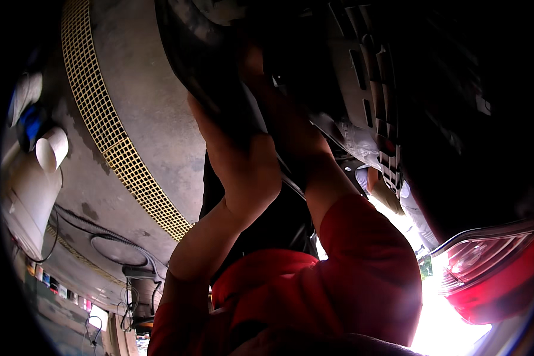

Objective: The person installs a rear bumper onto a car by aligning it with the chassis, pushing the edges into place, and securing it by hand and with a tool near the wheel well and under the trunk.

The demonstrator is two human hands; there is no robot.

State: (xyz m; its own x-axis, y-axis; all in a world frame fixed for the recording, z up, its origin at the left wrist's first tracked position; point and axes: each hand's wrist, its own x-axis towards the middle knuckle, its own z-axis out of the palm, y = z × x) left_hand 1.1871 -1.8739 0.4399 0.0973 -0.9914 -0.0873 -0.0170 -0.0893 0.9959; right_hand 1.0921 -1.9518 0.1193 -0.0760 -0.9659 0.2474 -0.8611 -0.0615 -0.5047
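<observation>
A dark, curved car panel [219,77], bumper-like in shape, runs down from the top middle, its outline partly lost in shadow. My left hand [243,163] wraps around its lower part, with the thumb on the right side and the fingers reaching up its left edge. Farther up and to the right, my right hand [253,62] reaches into the dark space beside the panel. Shadow hides its fingers, so whether it holds anything does not show. Both arms are raised, in short red sleeves.
On the right are a red and clear tail light [486,267] and ribbed dark plastic trim [377,89]. A yellowish floor grating [121,151] crosses the concrete. White containers [32,196], a cable [101,231] and another person's arm [374,178] also show.
</observation>
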